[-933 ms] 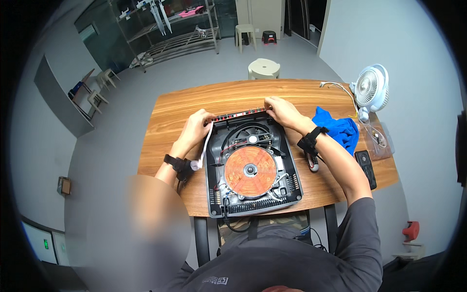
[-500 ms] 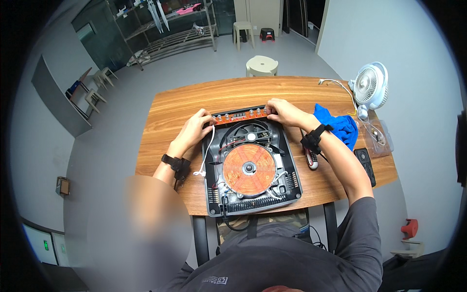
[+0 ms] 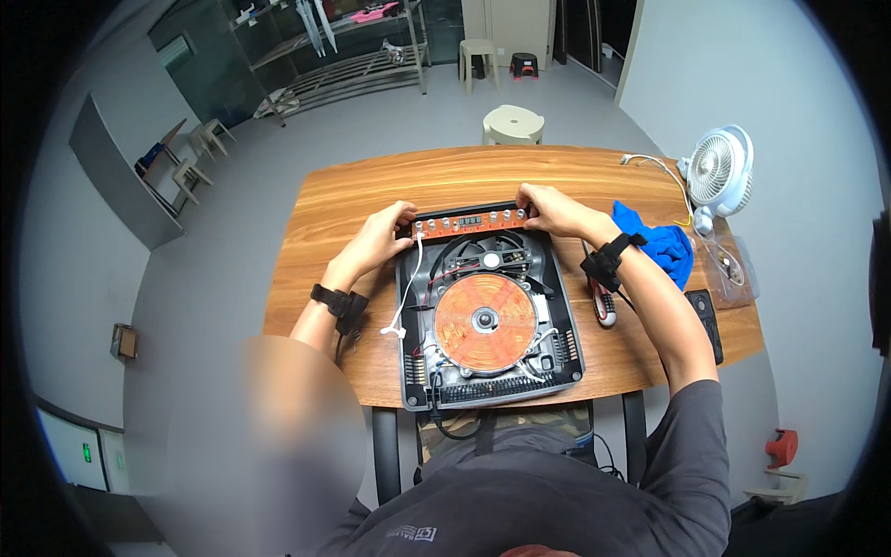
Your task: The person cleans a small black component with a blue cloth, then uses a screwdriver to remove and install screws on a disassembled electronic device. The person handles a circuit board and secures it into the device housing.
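Both hands reach forward, left hand [image 3: 382, 234] and right hand [image 3: 549, 208] level, fingers curled, pinching

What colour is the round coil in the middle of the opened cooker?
Copper orange, with a grey hub at its centre: the round coil shows best in the head view.

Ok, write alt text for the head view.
Both hands, left hand and right hand, grip the ends of an orange circuit board at the far edge of an opened induction cooker on a wooden table.
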A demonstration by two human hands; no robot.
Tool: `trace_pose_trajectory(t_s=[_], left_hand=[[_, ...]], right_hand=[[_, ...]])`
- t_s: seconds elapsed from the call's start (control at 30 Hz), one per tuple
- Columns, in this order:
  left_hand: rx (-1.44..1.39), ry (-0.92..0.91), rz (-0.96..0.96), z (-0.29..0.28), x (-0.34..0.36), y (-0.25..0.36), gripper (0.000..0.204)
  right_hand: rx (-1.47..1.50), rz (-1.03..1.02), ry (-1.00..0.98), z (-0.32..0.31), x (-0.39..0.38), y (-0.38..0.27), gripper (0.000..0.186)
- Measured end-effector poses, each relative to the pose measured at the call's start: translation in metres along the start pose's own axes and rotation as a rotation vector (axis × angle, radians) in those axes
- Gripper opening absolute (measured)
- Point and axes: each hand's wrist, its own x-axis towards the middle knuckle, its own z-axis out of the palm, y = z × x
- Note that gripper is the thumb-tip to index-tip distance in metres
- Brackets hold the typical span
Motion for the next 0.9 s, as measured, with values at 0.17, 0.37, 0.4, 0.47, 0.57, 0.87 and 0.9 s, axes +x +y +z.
trace_pose_trajectory(t_s=[0.17, 0.37, 0.4, 0.47, 0.57, 0.87, 0.9], left_hand=[[0.029, 0.010, 0.036, 0.001, 0.003, -0.003, 0.053], [0.050, -0.039, 0.042, -0.001, 0.006, -0.007, 0.049], [0.063, -0.046, 0.059, -0.002, 0.006, -0.006, 0.049], [0.074, -0.053, 0.054, -0.003, 0.007, -0.004, 0.047], [0.063, -0.050, -0.003, -0.005, 0.007, -0.002, 0.045], [0.081, -0.025, -0.009, -0.001, 0.009, -0.004, 0.044], [0.097, -0.028, -0.007, -0.001, 0.009, -0.004, 0.044]], right_hand=[[-0.018, -0.028, 0.006, 0.005, 0.001, 0.008, 0.037], [-0.051, -0.058, -0.024, 0.008, 0.003, 0.010, 0.032], [-0.053, -0.055, -0.031, 0.007, 0.003, 0.009, 0.032], [-0.058, -0.053, -0.046, 0.006, 0.003, 0.007, 0.032], [-0.018, -0.027, -0.052, 0.004, 0.003, 0.004, 0.033], [-0.095, -0.040, -0.085, 0.000, 0.004, -0.006, 0.034], [-0.097, -0.037, -0.071, 0.000, 0.004, -0.006, 0.034]])
